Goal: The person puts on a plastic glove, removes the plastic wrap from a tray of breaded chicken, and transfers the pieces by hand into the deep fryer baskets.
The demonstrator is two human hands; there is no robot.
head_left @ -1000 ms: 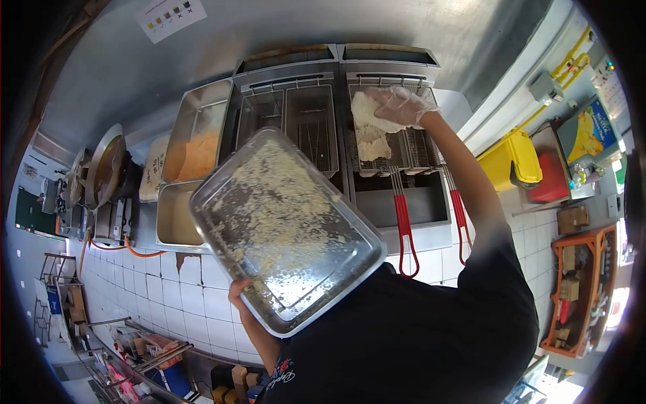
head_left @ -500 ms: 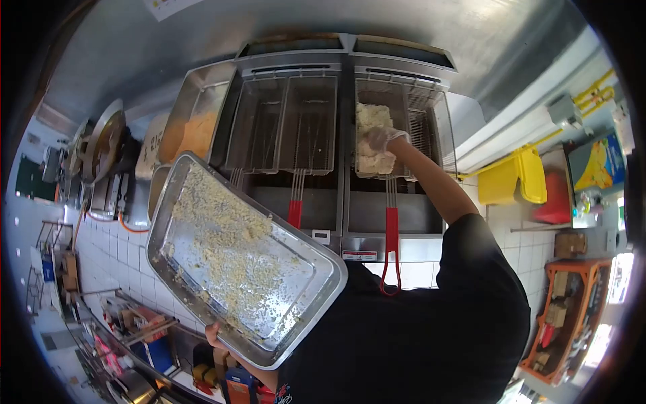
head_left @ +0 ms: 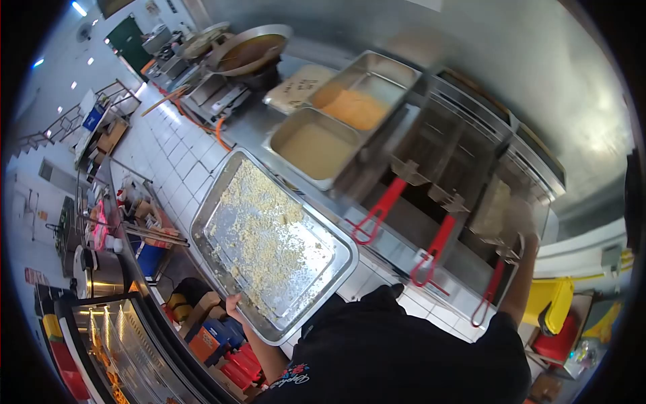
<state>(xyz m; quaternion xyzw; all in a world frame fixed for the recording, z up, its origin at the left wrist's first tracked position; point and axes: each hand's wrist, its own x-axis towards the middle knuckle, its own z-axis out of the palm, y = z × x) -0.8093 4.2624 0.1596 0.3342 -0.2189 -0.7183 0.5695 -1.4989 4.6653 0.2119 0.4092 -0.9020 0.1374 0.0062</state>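
My left hand (head_left: 233, 306) is closed on the near rim of a large metal tray (head_left: 343, 259). Pale, wet-looking crumbs (head_left: 269, 229) cover much of the tray's bottom, and the tray is held tilted over the floor. At the far right, my right hand (head_left: 519, 219) is over a fryer basket that holds pale breaded food (head_left: 494, 205). Motion smears this hand, so its fingers cannot be made out. The basket's red handle (head_left: 488, 293) sticks out toward me, below the hand.
Two more baskets with red handles (head_left: 385, 209) sit in the fryer to the left. Beside them stand a metal pan of orange powder (head_left: 353, 109) and a pan of beige liquid (head_left: 316, 145). A large wok (head_left: 252, 50) is farther back. A glass display case (head_left: 114, 343) stands lower left.
The view has swung left, bringing the pans, wok and display case into fuller sight. My left hand still holds the tray. My right hand stays at the basket, now blurred.
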